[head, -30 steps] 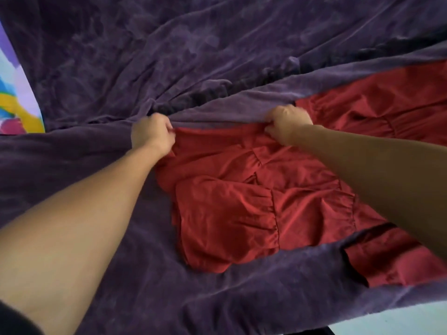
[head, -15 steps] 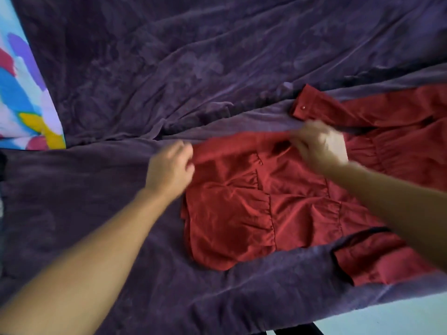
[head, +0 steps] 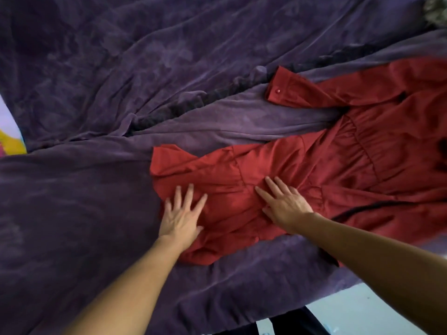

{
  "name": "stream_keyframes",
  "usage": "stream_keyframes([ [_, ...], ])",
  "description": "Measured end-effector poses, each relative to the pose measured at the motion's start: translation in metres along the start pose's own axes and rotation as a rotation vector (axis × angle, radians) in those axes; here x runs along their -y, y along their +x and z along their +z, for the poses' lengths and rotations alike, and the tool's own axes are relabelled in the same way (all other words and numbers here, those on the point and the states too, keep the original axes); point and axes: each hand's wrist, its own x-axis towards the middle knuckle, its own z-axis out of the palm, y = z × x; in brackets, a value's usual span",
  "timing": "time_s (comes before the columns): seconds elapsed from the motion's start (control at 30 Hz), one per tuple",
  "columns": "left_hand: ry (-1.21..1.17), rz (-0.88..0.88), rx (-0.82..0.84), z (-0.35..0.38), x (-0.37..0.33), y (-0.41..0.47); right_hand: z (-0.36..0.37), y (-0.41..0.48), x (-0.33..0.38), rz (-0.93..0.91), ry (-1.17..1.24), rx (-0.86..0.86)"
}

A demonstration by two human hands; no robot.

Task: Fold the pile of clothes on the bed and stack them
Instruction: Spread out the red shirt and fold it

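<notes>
Across the centre and right of the frame, the red garment (head: 326,160) lies spread on the purple bed cover (head: 84,213). Your left hand (head: 182,213) rests palm down on the garment's left end, low in the middle of the frame. Its fingers are straight and fanned, so that grip is apart and holds nothing. Your right hand (head: 283,204) lies just to the right of it, also flat on the red cloth with straight, slightly spread fingers; that grip is apart too. The two hands are near each other but do not touch. One sleeve (head: 326,90) reaches up and left from the garment's body, and its cuff, with a small button (head: 278,91), lies on the cover. Gathered seams cross the cloth at right. At the left edge a patch of brightly coloured fabric (head: 11,139) shows, and pale floor (head: 350,308) shows at lower right.
</notes>
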Motion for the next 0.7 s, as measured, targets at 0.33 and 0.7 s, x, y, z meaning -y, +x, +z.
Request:
stream_keyframes([
  [0.33,0.058,0.002,-0.116,-0.063,-0.078,-0.011,0.018,-0.112,-0.072,0.167,0.170,-0.034],
  [0.7,-0.102,0.359,-0.004,-0.055,-0.355,-0.003,0.075,-0.235,-0.324,0.408,-0.076,0.002],
])
